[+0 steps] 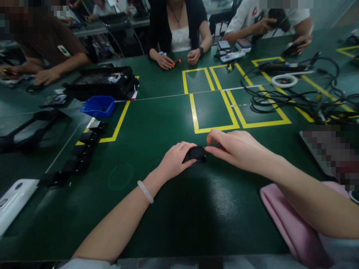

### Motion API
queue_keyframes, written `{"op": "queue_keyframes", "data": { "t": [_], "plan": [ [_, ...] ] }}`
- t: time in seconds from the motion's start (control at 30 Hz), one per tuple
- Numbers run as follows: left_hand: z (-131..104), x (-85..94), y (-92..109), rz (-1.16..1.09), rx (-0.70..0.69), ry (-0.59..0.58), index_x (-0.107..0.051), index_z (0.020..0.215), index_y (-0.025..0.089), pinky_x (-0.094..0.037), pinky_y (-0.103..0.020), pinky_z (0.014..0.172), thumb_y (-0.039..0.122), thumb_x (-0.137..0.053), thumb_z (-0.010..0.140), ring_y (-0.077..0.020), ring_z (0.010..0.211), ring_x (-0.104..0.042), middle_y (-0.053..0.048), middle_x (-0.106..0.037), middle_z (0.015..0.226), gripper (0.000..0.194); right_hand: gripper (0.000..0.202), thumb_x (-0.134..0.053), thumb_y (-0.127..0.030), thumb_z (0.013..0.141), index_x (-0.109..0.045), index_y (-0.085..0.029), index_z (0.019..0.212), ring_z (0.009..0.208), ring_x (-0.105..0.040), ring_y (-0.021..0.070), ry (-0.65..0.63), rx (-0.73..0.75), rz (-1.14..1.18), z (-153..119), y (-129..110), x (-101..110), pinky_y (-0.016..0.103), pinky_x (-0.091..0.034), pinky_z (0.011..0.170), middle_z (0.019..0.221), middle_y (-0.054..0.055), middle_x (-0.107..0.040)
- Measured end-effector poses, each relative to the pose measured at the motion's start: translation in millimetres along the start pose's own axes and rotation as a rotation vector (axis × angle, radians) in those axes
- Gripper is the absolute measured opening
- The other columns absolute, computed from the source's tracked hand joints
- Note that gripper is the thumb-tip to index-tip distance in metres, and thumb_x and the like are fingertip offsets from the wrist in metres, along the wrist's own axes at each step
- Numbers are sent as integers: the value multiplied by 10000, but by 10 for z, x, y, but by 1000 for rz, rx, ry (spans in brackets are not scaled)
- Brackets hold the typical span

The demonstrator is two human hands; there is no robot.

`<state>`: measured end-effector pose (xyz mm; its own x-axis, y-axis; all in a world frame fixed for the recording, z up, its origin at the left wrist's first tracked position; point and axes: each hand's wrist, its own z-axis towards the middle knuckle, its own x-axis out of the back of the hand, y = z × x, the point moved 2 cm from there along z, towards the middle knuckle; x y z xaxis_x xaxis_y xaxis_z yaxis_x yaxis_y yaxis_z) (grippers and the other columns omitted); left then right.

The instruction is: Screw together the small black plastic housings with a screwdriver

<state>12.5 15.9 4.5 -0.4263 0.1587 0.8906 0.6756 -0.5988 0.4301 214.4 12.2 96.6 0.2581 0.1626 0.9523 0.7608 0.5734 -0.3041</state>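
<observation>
My left hand (177, 158) grips a small black box-shaped part (198, 153) on the green tabletop, thumb in front and fingers behind it. Close to the part's right side is my right hand (235, 149), its thumb and forefinger curled together in a pinch. Something small and dark shows between those fingers, too little of it to name. A row of similar black parts (81, 151) lies to the left, below a blue plastic bin (98, 106).
A white device (17, 201) lies at the left edge, a black tray (98, 82) behind the bin. Black cables (269, 101) coil at right, above a laptop-like dark object (322, 149). Pink cloth (291, 220) lies under my right forearm. Several people sit across the table.
</observation>
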Motion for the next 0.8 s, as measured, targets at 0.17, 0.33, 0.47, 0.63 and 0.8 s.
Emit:
{"op": "queue_keyframes", "data": {
  "t": [0.17, 0.33, 0.47, 0.63, 0.8],
  "plan": [
    [-4, 6, 1, -2, 5, -12, -460, 1212, 221, -452, -407, 904, 313, -586, 869, -242, 1039, -535, -64, -561, 1146, 377, 136, -432, -270, 901, -457, -207, 1019, 597, -515, 122, -21, 58, 44, -16, -22, 15, 233, -265, 547, 715, -25, -564],
    [0, 8, -6, -5, 0, -14, -458, 1203, 212, -455, -407, 897, 314, -588, 866, -244, 1032, -538, -69, -566, 1148, 375, 180, -416, -372, 929, -465, -204, 969, 585, -508, 126, 3, 25, 29, -9, -31, 16, 238, -263, 543, 691, -26, -553],
    [1, 5, -8, -1, 2, -10, -459, 1208, 215, -454, -406, 905, 320, -587, 868, -240, 1041, -536, -66, -564, 1151, 378, 135, -404, -326, 935, -466, -206, 940, 587, -504, 122, 7, 35, 34, 2, 1, 4, 236, -268, 545, 697, -27, -552],
    [-3, 12, 3, -11, 1, -7, -466, 1214, 218, -456, -405, 900, 327, -575, 875, -239, 1038, -541, -70, -564, 1143, 372, 70, -458, -252, 891, -462, -206, 943, 646, -518, 114, 20, 103, 57, -18, 25, 27, 225, -280, 556, 805, -11, -584],
    [-3, 16, 2, -14, 5, -14, -455, 1217, 214, -456, -408, 902, 317, -573, 876, -240, 1039, -537, -70, -562, 1154, 375, 187, -412, -366, 937, -482, -204, 874, 598, -514, 129, -10, 67, -37, -5, -19, 35, 238, -253, 536, 700, -12, -568]
  ]
}}
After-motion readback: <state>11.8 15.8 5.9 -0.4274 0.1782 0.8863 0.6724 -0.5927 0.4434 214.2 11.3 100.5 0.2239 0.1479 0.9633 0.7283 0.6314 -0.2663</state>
